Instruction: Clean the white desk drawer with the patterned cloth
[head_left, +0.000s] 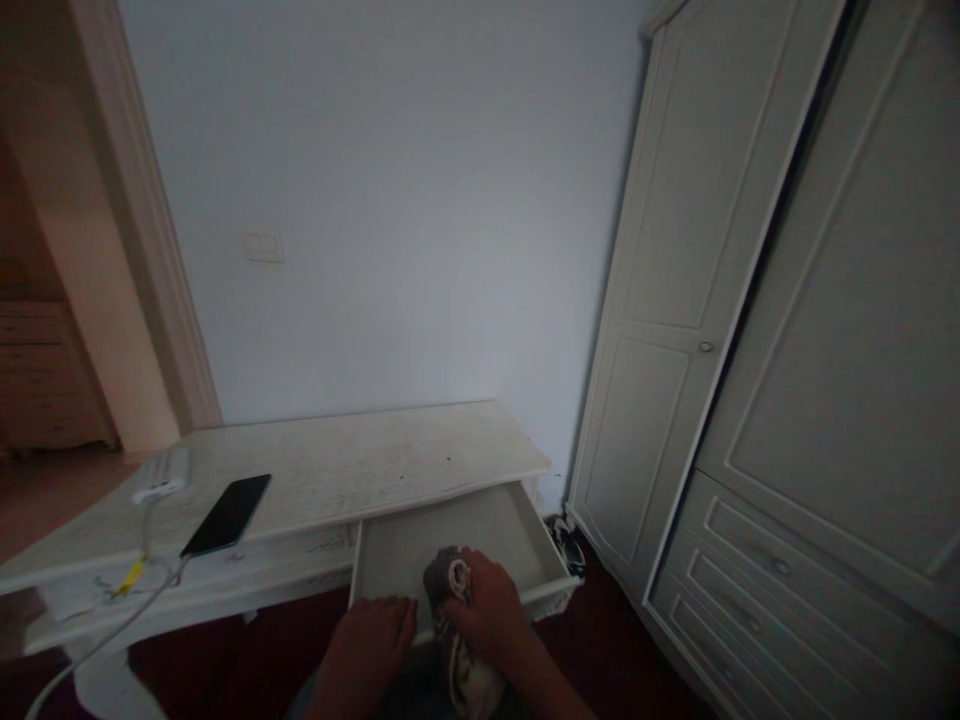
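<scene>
A white desk drawer [480, 520] is pulled out, and its visible inside is bare. At the drawer's front left, my left hand [369, 640] lies with its fingers curled over the front edge. My right hand [487, 605] is closed round a bunched cloth [444, 580], grey and cream with a patterned, folded edge. That cloth is held above the drawer's front edge, and its lower end hangs toward me. My wrist and fingers hide part of it.
On the white desk [375, 460] lie a black phone [229, 512] with a cable and a white box-like device [162, 472]. A tall wardrobe [660, 300] stands to the right. Dark items [568, 548] sit between desk and wardrobe. A doorway opens at left.
</scene>
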